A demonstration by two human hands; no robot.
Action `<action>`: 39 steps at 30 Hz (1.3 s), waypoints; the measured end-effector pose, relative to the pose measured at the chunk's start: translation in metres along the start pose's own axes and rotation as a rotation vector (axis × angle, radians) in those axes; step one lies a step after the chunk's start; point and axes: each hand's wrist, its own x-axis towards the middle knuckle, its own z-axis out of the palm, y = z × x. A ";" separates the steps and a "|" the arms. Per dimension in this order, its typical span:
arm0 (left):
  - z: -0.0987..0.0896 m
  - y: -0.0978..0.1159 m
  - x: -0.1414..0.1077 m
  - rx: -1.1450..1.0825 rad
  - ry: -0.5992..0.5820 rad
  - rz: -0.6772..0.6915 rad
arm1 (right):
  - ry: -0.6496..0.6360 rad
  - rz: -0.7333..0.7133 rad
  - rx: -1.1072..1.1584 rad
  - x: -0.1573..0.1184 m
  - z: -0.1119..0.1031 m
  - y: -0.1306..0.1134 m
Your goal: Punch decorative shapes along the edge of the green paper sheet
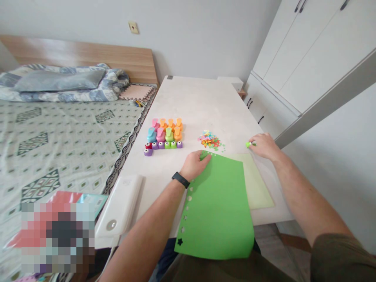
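Observation:
My left hand (196, 166) is closed on the top left corner of a green sheet of paper (219, 203). Shaped holes run down the sheet's left edge and along part of its top edge, and its lower end hangs over the table's front. Off to the right, my right hand (262, 145) grips a small green craft punch (248, 145) just above the table, apart from the sheet. Small paper cut-outs (210, 140) in many colours lie in a pile beyond the sheet. Several craft punches (161, 134) stand in rows to the left of that pile.
Under the green sheet lies a pale yellow sheet (260, 188). A long white device (123, 203) with a cable sits at the front left of the white table (196, 98). A bed (73, 129) adjoins the left side; white cabinets (296, 51) stand at the right.

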 end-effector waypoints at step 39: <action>0.000 0.003 -0.003 -0.129 -0.013 0.014 | -0.205 -0.228 0.993 -0.024 -0.009 -0.127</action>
